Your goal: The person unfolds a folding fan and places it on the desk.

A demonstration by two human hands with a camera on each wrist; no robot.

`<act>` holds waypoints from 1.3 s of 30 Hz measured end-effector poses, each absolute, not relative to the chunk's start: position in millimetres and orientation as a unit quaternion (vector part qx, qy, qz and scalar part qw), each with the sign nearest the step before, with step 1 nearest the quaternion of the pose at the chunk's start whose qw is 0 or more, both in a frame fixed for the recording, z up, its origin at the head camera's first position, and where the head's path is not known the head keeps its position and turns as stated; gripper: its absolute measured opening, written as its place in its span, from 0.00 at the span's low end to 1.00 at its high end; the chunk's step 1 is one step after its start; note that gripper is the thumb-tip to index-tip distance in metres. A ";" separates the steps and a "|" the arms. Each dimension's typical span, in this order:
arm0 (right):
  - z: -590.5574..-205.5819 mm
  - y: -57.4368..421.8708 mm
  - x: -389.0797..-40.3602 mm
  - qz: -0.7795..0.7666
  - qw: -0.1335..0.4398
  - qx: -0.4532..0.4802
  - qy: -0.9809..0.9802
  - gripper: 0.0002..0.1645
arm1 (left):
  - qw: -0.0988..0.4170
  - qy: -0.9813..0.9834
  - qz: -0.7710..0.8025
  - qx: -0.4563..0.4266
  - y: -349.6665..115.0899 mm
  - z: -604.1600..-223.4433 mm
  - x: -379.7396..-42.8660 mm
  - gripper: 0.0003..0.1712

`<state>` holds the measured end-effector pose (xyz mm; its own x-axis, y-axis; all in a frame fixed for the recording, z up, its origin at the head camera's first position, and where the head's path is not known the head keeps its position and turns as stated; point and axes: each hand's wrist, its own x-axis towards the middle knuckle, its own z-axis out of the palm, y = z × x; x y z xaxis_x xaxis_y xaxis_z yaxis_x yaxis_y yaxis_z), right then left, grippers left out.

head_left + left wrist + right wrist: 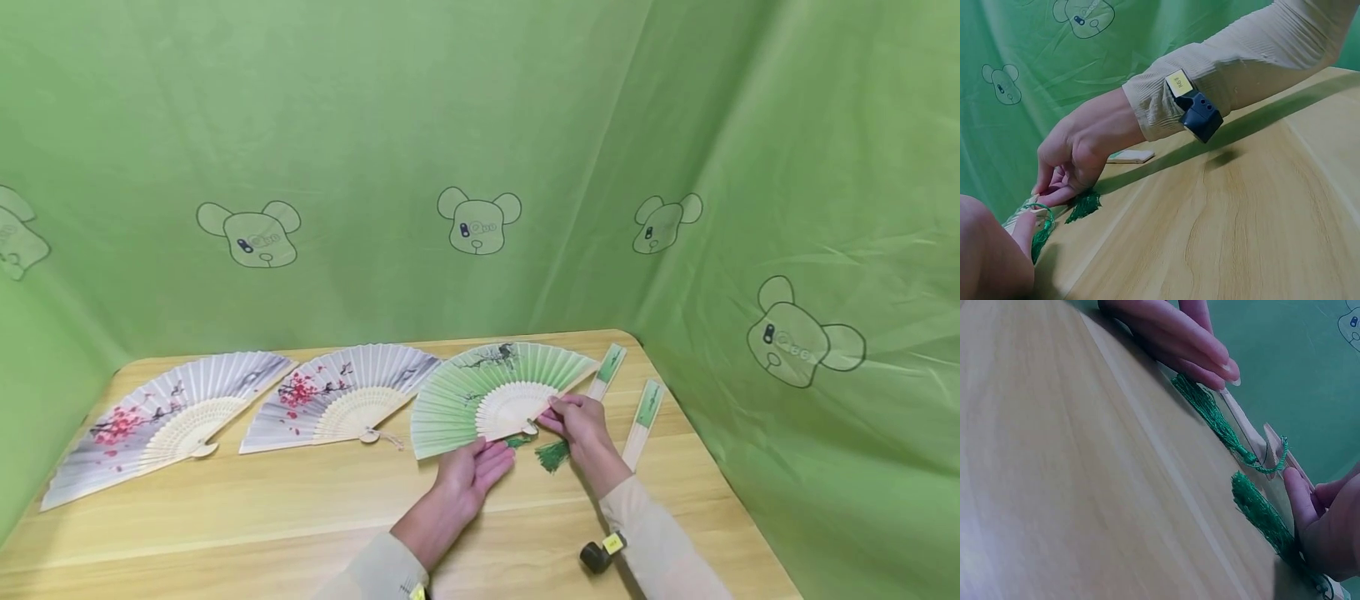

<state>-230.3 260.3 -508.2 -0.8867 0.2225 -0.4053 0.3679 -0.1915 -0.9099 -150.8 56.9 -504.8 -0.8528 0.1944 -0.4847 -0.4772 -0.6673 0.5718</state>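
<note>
A green folding fan (450, 392) with a pale slatted base and a dark branch print lies spread at the table's middle right. My left hand (468, 477), palm turned up, pinches its lower left edge between thumb and fairly straight fingers. At the right edge, near the pivot, my right hand (581, 425) pinches the end rib between thumb and fingers. A green tassel (1216, 422) hangs from the fan's pivot between the hands. Another green tassel (1263, 512) lies beside the right hand. Part of the fan's right edge is hidden behind the right fingers.
Two spread grey-white fans with red blossoms, the far left fan (180, 408) and the middle fan (337, 392), lie to the left. A folded green fan (609, 367) and a second folded fan (643, 421) lie right. Green cloth (360, 167) surrounds the wooden table (225, 533).
</note>
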 end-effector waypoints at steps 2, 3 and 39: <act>-507.8 261.8 -230.7 -0.733 0.052 0.238 0.635 0.09 | 0.190 0.361 0.891 -0.198 57.8 -504.3 -151.1 0.28; -508.2 263.1 -231.0 -0.732 0.054 0.238 0.636 0.09 | 0.191 0.362 0.891 -0.199 58.3 -504.1 -151.3 0.27; -507.1 278.0 -247.9 -0.699 0.076 0.237 0.671 0.26 | 0.226 0.339 0.886 -0.222 58.5 -500.7 -169.6 0.28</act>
